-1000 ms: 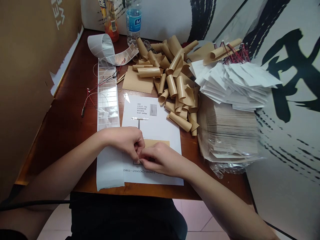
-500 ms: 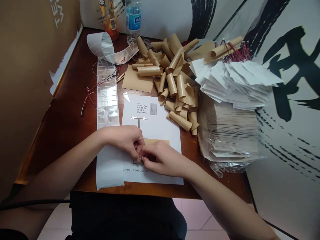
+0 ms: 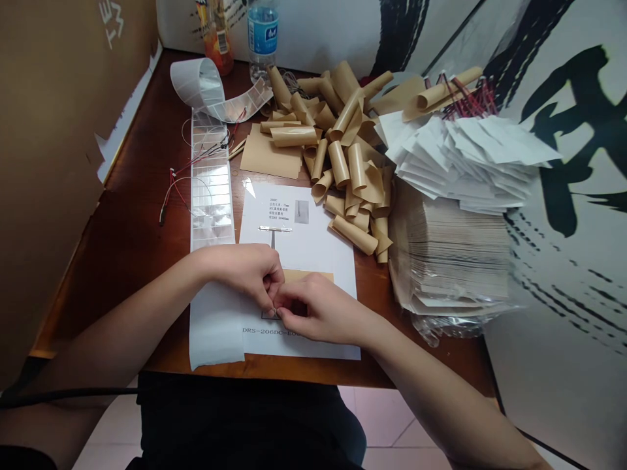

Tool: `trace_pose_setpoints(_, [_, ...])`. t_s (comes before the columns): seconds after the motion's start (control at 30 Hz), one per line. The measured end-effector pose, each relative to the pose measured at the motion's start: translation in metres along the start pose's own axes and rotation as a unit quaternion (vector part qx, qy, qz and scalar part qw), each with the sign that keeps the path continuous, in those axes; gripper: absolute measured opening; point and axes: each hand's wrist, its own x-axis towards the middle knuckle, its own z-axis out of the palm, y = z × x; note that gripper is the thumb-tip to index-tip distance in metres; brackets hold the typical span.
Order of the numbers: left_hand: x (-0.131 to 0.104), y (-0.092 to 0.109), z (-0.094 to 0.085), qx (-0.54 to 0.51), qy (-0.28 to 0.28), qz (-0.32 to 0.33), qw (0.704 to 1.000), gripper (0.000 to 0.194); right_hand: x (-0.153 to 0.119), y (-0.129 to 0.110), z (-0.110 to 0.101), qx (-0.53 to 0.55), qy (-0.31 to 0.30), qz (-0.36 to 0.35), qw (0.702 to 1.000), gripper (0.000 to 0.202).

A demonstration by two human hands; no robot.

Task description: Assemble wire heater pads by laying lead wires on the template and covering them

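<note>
My left hand (image 3: 257,274) and my right hand (image 3: 318,307) meet over a white printed sheet (image 3: 313,248) on the table. Both are closed, fingertips pinched together at the sheet's lower part. Whatever they pinch is too small and too covered to make out. Under the hands lies a tan paper piece (image 3: 313,277), mostly hidden. A strip of clear tape (image 3: 275,229) crosses the sheet above a thin dark mark. Left of the sheet runs a long strip of clear labels (image 3: 210,189), its far end curled; my left wrist passes over its backing.
Curled tan paper pieces (image 3: 337,163) are heaped behind the sheet. At right stand a stack of cards in plastic (image 3: 455,254), white slips (image 3: 465,156) and red-black wires (image 3: 470,98). Loose wires (image 3: 169,189) lie at left. A water bottle (image 3: 263,39) stands at the back.
Both hands keep the same pinched pose at the same place on the sheet. The view has shifted very slightly; nothing else visibly moved.
</note>
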Motion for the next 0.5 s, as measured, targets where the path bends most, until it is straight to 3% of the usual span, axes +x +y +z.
trace_pose_setpoints(0.5, [-0.0003,0.0017,0.0002,0.006,0.002,0.001,1.000,0.014,0.0015,0.0025,-0.0009,0.015,-0.013,0.000,1.000,0.012])
